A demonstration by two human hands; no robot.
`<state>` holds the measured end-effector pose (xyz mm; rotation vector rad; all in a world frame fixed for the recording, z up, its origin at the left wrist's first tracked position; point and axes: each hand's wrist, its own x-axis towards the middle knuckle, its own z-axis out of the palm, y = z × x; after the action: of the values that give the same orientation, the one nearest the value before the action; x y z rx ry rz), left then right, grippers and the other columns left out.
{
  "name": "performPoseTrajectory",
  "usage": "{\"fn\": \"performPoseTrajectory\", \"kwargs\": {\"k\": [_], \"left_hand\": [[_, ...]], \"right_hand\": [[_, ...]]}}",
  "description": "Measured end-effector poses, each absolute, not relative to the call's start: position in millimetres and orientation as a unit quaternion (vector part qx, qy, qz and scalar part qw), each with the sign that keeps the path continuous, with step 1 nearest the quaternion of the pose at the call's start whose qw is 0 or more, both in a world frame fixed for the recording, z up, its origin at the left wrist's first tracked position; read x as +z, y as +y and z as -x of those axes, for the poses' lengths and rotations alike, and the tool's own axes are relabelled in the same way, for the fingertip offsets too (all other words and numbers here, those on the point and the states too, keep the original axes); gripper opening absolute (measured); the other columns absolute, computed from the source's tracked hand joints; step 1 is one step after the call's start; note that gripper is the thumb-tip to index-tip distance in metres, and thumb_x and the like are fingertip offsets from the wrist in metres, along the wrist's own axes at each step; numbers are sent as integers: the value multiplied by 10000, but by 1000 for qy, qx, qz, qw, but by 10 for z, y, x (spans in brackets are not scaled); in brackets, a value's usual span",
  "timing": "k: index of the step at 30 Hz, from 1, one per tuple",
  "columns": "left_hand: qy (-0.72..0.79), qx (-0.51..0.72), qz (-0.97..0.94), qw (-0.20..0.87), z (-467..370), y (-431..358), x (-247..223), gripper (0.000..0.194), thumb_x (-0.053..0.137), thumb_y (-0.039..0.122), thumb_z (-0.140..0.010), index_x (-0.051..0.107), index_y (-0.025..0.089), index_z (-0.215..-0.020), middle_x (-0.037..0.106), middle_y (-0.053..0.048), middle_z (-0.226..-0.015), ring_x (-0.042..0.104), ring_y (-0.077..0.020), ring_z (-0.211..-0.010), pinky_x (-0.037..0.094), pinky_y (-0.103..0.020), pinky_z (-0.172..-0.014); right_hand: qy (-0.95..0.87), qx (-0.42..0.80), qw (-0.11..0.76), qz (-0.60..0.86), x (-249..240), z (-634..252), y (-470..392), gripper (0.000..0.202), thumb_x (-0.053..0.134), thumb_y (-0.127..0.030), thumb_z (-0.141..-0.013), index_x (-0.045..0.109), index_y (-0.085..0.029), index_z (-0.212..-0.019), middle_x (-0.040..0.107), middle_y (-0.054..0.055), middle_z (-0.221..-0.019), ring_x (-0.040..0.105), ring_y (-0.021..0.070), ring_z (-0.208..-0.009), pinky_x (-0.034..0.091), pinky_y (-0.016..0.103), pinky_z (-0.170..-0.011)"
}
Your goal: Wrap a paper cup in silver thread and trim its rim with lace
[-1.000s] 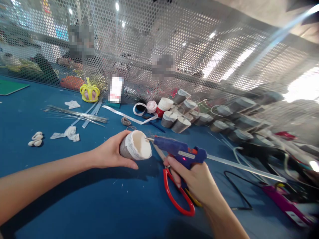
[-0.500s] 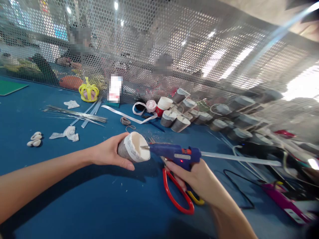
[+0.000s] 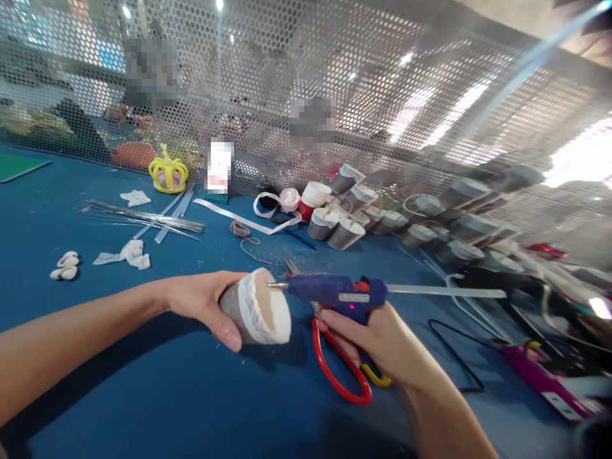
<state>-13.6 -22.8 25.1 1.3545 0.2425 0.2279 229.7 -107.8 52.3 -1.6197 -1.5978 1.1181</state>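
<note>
My left hand (image 3: 210,306) is wrapped round a small grey cup (image 3: 255,309) with a white lace band below its rim, tilted so its opening faces right. In my right hand (image 3: 368,331) is a blue hot glue gun (image 3: 335,290), a clear glue stick (image 3: 444,291) sticking out of its back. The gun's metal nozzle points left at the upper part of the cup's rim; whether it touches cannot be made out. Red-handled scissors (image 3: 342,376) lie on the table beneath my right hand, their blades partly hidden.
Behind are many lace-trimmed grey cups (image 3: 347,234), a white ribbon (image 3: 234,215), grey cord (image 3: 240,228), a phone (image 3: 220,166) and a yellow crown (image 3: 168,175). Metal wires (image 3: 143,217) and lace pieces (image 3: 136,254) lie left. A purple power strip (image 3: 535,376) with cables sits right. Perforated metal panel stands behind.
The cup has moved slightly down and turned in my left hand, its opening tipping more downward. The glue gun stays nearly in place, its nozzle now nearer the upper rim.
</note>
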Motion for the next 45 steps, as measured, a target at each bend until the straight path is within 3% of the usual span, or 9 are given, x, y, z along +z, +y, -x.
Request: {"fn": "performPoseTrajectory", "kwargs": {"k": [6,12,17,22,26,35,45], "left_hand": [[118,124,-623,763,128,-187,237,610,799,233,-523,513,152,-1057,594,-20,-876,524,-92,-698,441,-168,-592],[149,166,-666,712,119,-184,258,617,767,196,-559,480,157,-1103,598,-37,-960,548,-141,-821,442,-255,-747],[219,239,-722,612,117,-169,197,733,784,242,-534,415,158,-1162,555,-77,-1085,524,-225,-995,420,-349,-857],[226,292,-736,567,121,-162,138,726,712,301,-650,332,181,-1257,506,-98,-1203,485,-247,-1101,388,-370,-929],[229,337,-728,552,79,-182,111,734,725,285,-634,335,174,-1245,493,-108,-1228,473,-253,-1129,372,-375,-958],[242,385,-734,504,17,-254,95,732,761,251,-578,307,189,-1149,476,-89,-1154,476,-242,-1100,368,-379,-959],[238,391,-724,517,-17,-281,93,709,762,234,-569,303,198,-1108,487,-84,-1145,486,-236,-1080,387,-373,-929]], "right_hand": [[-622,379,243,640,566,-2283,-1088,475,544,-459,-766,416,-194,-393,446,-31,-328,410,77,-334,381,215,-410],[-613,388,238,646,596,-2260,-1099,435,554,-461,-757,462,-188,-431,445,-35,-320,403,80,-332,373,222,-415],[-583,427,326,610,562,-2239,-1100,313,571,-441,-764,578,-157,-632,434,-65,-319,378,64,-322,348,204,-406],[-509,472,443,567,510,-2194,-1097,293,598,-413,-762,591,-142,-651,404,-70,-327,332,32,-307,250,163,-345],[-448,547,496,504,441,-2160,-1067,268,584,-374,-785,611,-135,-666,366,-72,-351,294,18,-307,214,138,-317],[-352,650,516,433,355,-2044,-1012,221,693,-352,-687,632,-142,-657,493,-41,-499,226,-21,-306,212,99,-268],[-337,665,496,445,315,-1997,-1022,276,699,-396,-670,613,-134,-647,437,-63,-450,211,-20,-302,186,111,-277]]}}
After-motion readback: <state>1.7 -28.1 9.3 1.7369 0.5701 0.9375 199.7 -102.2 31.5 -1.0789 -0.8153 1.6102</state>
